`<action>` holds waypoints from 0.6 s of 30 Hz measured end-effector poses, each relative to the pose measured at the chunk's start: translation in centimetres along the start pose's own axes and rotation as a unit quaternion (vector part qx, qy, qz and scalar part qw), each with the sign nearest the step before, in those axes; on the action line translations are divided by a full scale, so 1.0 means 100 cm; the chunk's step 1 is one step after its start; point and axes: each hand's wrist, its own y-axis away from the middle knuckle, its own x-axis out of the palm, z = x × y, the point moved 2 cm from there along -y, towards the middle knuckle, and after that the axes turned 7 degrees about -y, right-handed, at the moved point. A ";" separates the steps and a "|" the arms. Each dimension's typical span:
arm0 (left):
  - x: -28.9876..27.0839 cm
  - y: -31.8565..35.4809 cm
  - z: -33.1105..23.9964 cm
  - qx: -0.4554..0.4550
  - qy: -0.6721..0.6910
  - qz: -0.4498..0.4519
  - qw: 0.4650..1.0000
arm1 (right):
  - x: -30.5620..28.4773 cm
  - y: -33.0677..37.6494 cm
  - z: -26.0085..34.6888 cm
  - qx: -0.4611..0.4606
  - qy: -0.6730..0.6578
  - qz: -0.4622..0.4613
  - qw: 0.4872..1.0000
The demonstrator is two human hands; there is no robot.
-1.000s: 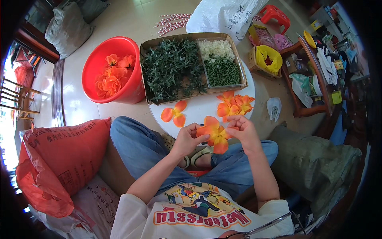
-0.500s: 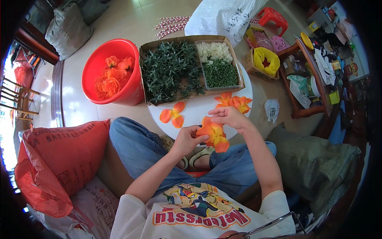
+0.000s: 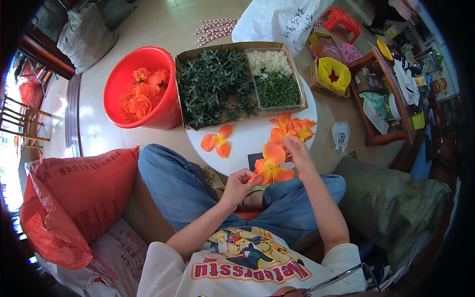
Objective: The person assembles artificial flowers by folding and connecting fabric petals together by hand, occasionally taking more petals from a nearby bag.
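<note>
Two hands are working one orange fabric flower [image 3: 271, 166] over my lap, just at the near edge of the round white table [image 3: 247, 141]. My left hand [image 3: 239, 180] is pinching the flower from below at its lower left, fingers closed on the base, which is keeping the petals facing up toward me. My right hand [image 3: 296, 151] is closing its fingertips on the upper petal, so the bloom is being held taut between the two grips, clear of the tabletop rather than resting on it.

Just beyond the right hand, a small cluster of orange petals [image 3: 292, 127] is lying on the table, within easy reach. A separate pair of loose orange petals [image 3: 217, 141] is sitting further to the left on the same surface, apart from the hands.

Behind them, a shallow cardboard tray [image 3: 184, 89] is taking up the far side of the table; it is holding a heap of dark green plastic leaves [image 3: 213, 86], and a clear inner box with white pieces [image 3: 268, 62] at the back and small green pieces [image 3: 277, 90] in front. I am judging these are sorted so each part can be picked by kind.

A red plastic tub [image 3: 123, 74] of finished-looking orange flowers [image 3: 141, 94] is standing on the floor left of the table. A red woven sack [image 3: 79, 193] is slumping beside my left knee.
</note>
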 end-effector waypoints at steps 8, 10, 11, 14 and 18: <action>0.000 -0.003 0.003 -0.006 0.009 -0.005 1.000 | 0.008 0.038 0.016 -0.263 0.301 0.055 0.915; 0.001 -0.003 0.002 0.001 0.008 0.002 1.000 | 0.014 0.043 0.022 -0.297 0.283 0.077 0.909; 0.001 -0.004 0.001 -0.002 0.000 0.002 1.000 | 0.019 0.044 0.027 -0.331 0.264 0.102 0.900; 0.000 -0.004 -0.001 -0.008 -0.011 -0.001 1.000 | 0.039 0.038 0.041 -0.271 0.249 0.198 0.909; 0.005 -0.001 0.002 0.008 0.030 0.020 0.999 | 0.049 0.006 0.032 -0.194 0.240 0.235 0.922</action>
